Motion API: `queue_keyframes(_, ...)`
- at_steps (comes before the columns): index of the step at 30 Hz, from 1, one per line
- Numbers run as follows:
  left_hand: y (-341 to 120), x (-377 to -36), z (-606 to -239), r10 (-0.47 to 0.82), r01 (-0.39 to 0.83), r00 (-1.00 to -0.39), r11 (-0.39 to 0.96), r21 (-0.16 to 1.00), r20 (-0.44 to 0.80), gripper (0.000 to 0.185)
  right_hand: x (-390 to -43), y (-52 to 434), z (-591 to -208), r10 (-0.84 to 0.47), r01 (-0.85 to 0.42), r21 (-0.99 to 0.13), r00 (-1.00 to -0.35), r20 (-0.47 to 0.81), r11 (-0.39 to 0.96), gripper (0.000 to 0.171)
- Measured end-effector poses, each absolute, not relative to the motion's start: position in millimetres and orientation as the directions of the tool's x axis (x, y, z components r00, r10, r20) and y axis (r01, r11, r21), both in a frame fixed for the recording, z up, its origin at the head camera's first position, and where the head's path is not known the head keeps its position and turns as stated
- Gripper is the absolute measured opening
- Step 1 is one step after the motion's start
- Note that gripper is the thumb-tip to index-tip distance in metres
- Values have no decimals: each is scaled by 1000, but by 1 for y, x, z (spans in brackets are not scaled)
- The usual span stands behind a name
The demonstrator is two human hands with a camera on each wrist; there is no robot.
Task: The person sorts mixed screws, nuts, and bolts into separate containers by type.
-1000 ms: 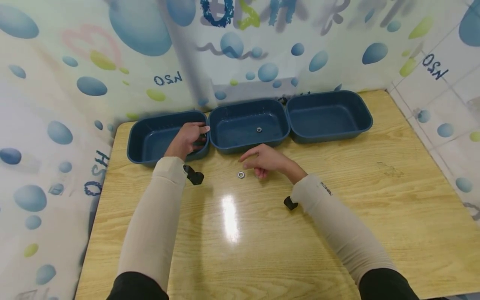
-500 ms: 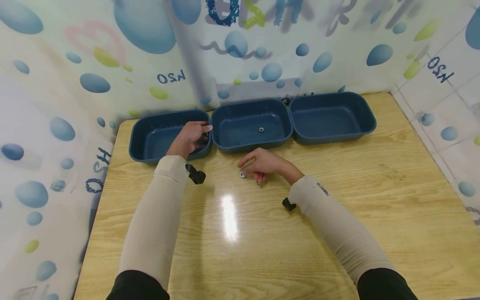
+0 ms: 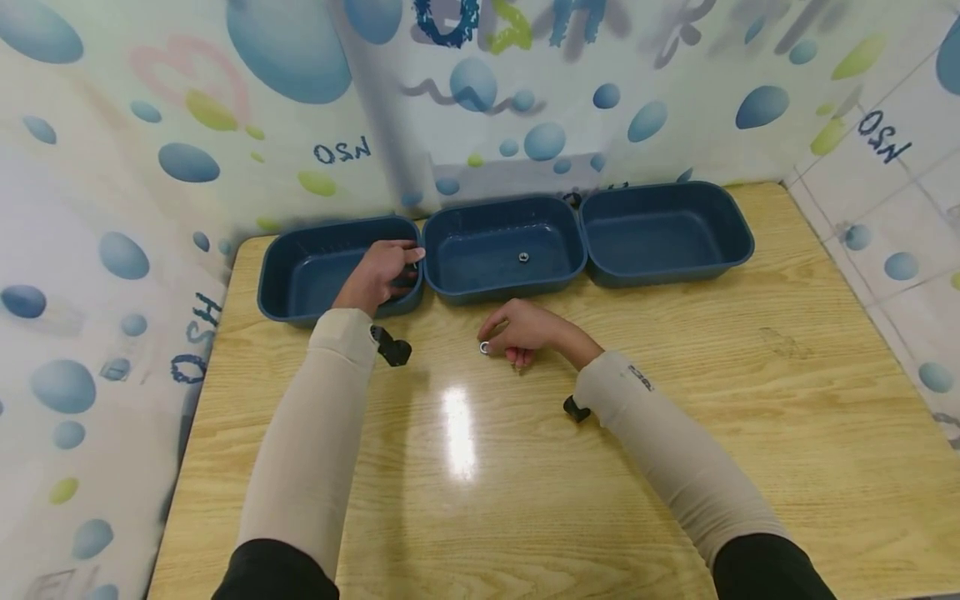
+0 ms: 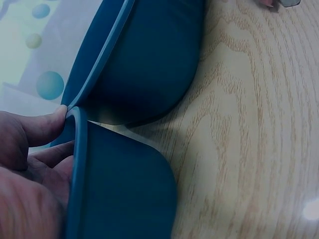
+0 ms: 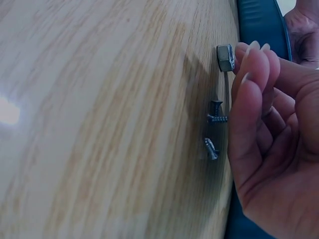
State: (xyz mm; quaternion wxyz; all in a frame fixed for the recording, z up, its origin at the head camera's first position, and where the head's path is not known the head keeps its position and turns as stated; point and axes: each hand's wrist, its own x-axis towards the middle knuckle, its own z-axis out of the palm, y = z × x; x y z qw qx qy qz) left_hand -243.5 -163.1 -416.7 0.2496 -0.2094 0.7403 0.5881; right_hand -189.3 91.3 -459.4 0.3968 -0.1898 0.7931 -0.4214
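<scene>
Taking the middle bin as the landmark and going from left to right: the left bin sits touching the middle bin's left end, and the left hand grips its near right rim, the thumb pressed where the two rims meet and the fingers curled inside the wall. In front of the middle bin, on the wooden table, the right hand pinches a small steel hex nut between its fingertips, the nut tipped on edge against the tabletop. The right wrist view shows two short dark screws lying just beside the nut under the palm. A second nut rests inside the middle bin, and the right bin touches its right end. The nut looks hard, rigid, light and smooth, so it could easily slip or roll; a pinch across two opposite flats seems the surest hold.
</scene>
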Motion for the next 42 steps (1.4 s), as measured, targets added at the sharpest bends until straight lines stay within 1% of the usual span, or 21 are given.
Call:
queue_keyframes(7, -163, -243, -416, -15, -605, -787, 221, 765, -617, 53, -189, 90, -459, -628, 36, -809, -610, -483, 587, 20)
queue_keyframes(21, -164, -243, -417, -11, -603, -787, 218, 767, -616, 53, -188, 85, -457, -610, -16, -775, -626, -485, 632, 12)
queue_keyframes(26, -164, -243, -417, -9, -604, -787, 222, 766, -617, 53, -189, 83, -458, -614, -66, -763, -639, -463, 644, 9)
queue_keyframes(31, -164, -243, -417, -13, -608, -785, 214, 765, -620, 53, -189, 81, -456, -611, -118, -741, -658, -440, 661, 11)
queue_keyframes(42, -164, -243, -416, -11, -603, -787, 221, 766, -616, 53, -188, 79, -454, -592, -93, -732, -662, -460, 674, 6)
